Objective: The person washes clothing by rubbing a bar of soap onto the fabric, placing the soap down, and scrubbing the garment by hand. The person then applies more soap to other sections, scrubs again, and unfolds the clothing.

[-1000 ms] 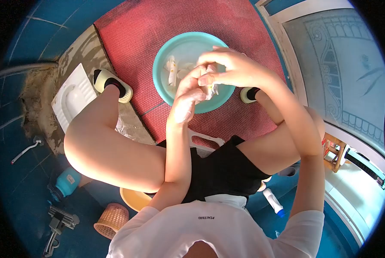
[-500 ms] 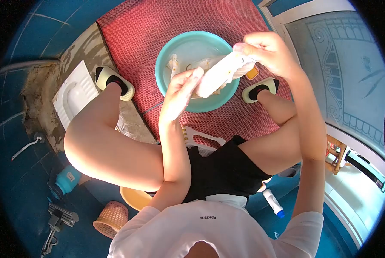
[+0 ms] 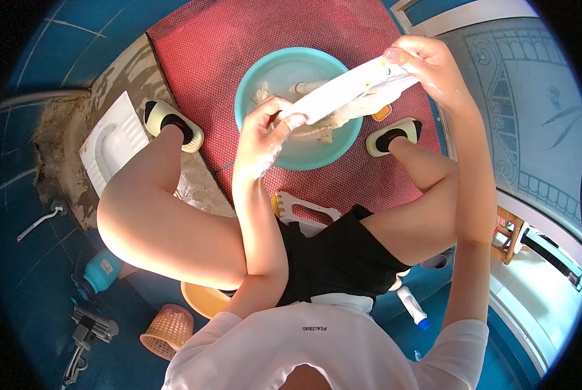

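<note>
A wet white cloth (image 3: pixel 346 91) with small yellow marks is stretched between my two hands, slanting up to the right. My left hand (image 3: pixel 263 133) pinches its lower end, with some suds on the wrist. At the upper right, my right hand (image 3: pixel 427 68) grips the other end between thumb and fingers. Below the cloth stands a turquoise basin (image 3: pixel 247 75) of cloudy water. More pale fabric (image 3: pixel 262 93) lies in that water, partly hidden by the cloth and my left hand.
A red mat (image 3: pixel 206 58) lies under the basin. Near my right foot sits a small yellow-orange piece (image 3: pixel 382 112). A squat toilet (image 3: pixel 112 146) is at left. Behind me are a pink basket (image 3: pixel 167 330), a yellow basin (image 3: pixel 200 299) and a white bottle (image 3: pixel 411 305).
My right hand has moved up and to the right, and my left hand slightly left. The cloth between them is now drawn out longer and flatter.
</note>
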Available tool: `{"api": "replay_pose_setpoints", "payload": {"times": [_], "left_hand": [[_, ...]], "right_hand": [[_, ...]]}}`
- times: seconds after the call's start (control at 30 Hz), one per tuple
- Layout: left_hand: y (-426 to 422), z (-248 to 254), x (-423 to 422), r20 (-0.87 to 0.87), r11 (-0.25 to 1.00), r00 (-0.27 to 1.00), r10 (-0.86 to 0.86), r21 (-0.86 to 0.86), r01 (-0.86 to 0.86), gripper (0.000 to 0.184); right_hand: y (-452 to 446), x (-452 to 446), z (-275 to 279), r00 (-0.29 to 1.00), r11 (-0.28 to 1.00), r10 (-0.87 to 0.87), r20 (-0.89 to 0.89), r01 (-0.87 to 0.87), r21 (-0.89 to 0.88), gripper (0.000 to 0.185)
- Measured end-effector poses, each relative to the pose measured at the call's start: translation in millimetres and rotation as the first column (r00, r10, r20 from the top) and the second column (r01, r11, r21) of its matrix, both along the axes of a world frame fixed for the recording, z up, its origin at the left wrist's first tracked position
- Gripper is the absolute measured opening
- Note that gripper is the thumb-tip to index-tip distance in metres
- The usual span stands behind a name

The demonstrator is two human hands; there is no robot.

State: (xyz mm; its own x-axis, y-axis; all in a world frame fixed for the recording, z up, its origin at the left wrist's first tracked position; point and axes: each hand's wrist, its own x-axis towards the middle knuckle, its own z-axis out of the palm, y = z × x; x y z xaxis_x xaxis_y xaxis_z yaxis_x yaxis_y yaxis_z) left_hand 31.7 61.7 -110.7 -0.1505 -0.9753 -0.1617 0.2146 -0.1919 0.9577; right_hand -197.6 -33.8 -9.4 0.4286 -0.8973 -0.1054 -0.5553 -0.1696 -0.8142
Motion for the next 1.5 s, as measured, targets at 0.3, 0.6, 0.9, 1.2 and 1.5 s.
{"api": "replay_pose_setpoints", "payload": {"times": [0.3, 0.6, 0.9, 1.2, 1.5], "left_hand": [[3, 8, -20, -0.120, 0.993, 0.985, 0.120, 0.013, -0.120, 0.008], [1, -2, -3, -0.107, 0.988, 0.993, 0.049, 0.149, -0.033, 0.015], [1, -5, -8, -0.166, 0.996, 0.983, 0.079, 0.060, -0.070, 0.015], [-4, 6, -63, -0.358, 0.762, 0.673, 0.647, 0.282, -0.582, 0.027], [6, -44, -79, -0.766, 0.837, 0.349, 0.539, 0.444, -0.319, 0.029]], "right_hand": [[10, 15, -18, 0.991, 0.943, 0.137, -0.005, -0.129, 0.307, 0.021], [0, -6, -27, 0.995, 0.995, -0.103, 0.002, 0.103, 0.010, 0.020], [13, 12, -31, 0.994, 0.998, 0.039, 0.099, -0.043, 0.039, 0.019], [65, 87, -66, 0.989, 0.927, -0.140, 0.038, 0.145, -0.345, 0.017], [69, 106, -98, 0.988, 0.766, -0.103, -0.117, 0.004, -0.643, 0.013]]}}
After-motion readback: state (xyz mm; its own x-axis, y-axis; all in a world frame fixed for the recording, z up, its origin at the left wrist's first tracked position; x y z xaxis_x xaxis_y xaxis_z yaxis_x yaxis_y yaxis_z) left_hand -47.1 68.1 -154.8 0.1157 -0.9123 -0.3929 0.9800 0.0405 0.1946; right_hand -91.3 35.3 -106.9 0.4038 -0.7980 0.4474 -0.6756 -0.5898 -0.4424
